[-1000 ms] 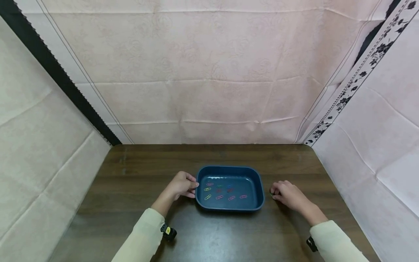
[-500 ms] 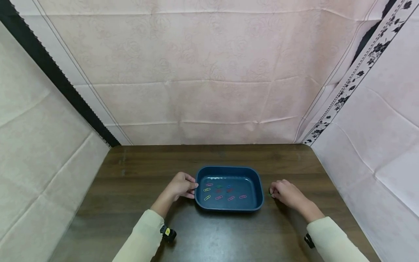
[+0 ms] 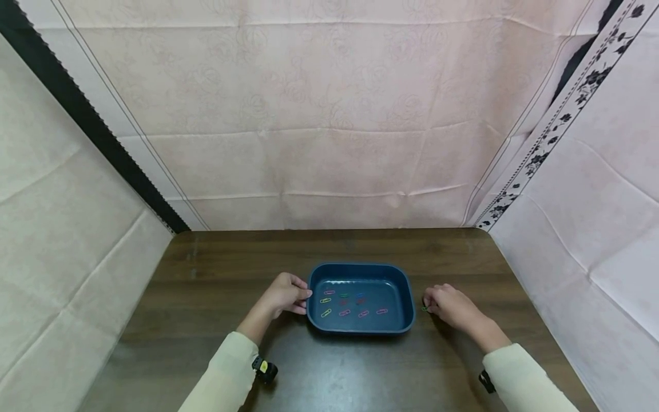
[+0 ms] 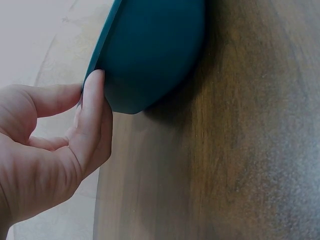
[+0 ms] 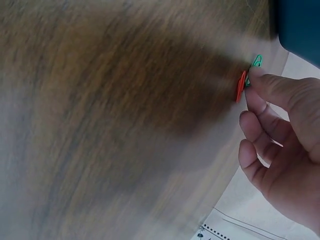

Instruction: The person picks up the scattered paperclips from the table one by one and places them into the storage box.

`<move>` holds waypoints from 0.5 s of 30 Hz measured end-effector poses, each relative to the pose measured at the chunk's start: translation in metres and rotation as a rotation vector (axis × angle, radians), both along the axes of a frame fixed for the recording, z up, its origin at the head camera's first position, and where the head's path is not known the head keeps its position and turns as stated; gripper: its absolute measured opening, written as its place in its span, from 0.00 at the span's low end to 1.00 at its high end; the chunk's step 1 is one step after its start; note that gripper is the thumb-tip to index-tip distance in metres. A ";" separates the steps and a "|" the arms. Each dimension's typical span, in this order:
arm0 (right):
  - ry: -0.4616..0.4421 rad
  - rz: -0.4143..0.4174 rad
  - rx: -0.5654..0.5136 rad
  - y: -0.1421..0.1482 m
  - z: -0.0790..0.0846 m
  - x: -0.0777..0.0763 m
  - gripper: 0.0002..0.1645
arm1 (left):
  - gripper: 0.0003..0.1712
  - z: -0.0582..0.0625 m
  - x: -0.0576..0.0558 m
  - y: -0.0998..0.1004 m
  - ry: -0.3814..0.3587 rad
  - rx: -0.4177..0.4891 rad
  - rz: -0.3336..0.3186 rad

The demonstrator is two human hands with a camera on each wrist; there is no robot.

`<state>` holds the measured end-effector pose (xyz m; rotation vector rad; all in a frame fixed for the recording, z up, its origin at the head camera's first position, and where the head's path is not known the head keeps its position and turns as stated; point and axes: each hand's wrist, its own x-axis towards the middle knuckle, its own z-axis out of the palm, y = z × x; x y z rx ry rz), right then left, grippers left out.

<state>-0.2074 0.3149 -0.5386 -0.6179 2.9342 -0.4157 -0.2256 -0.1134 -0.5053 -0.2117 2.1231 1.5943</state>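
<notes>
A blue rectangular tray (image 3: 361, 331) rests on the wooden table, with several coloured paper clips lying on its floor. My left hand (image 3: 285, 293) pinches the tray's left rim between thumb and fingers; the left wrist view shows the tray's outer wall (image 4: 150, 55) close by. Just past the tray's right side, my right hand (image 3: 453, 306) pinches a green paper clip (image 5: 257, 61) between thumb and index finger. Right at those fingertips is also a red paper clip (image 5: 240, 87); I cannot tell whether it is held too. The other right fingers are loosely curled.
Inside the tray, a yellow paper clip (image 3: 326, 313) and a pink paper clip (image 3: 381, 311) lie near the front. The wooden table (image 3: 329, 372) ends at a pale cloth wall (image 3: 329, 143) behind, with cloth on both sides.
Slightly more of the green paper clip sticks out from the right fingertips. Both hands and the tray stay almost in place, apart from a small shift of the head view.
</notes>
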 end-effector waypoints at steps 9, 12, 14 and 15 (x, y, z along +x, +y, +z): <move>-0.047 0.041 -0.048 0.003 0.001 -0.002 0.11 | 0.11 -0.002 0.001 -0.001 0.015 -0.005 -0.009; -0.076 0.039 -0.058 0.004 0.000 -0.002 0.10 | 0.11 -0.002 0.001 0.000 0.014 0.000 -0.012; -0.081 0.044 -0.066 0.004 0.001 -0.002 0.10 | 0.11 -0.002 0.000 0.000 0.011 0.001 -0.010; -0.076 0.051 -0.071 0.005 0.001 -0.002 0.11 | 0.11 -0.002 0.000 0.000 0.010 0.001 -0.009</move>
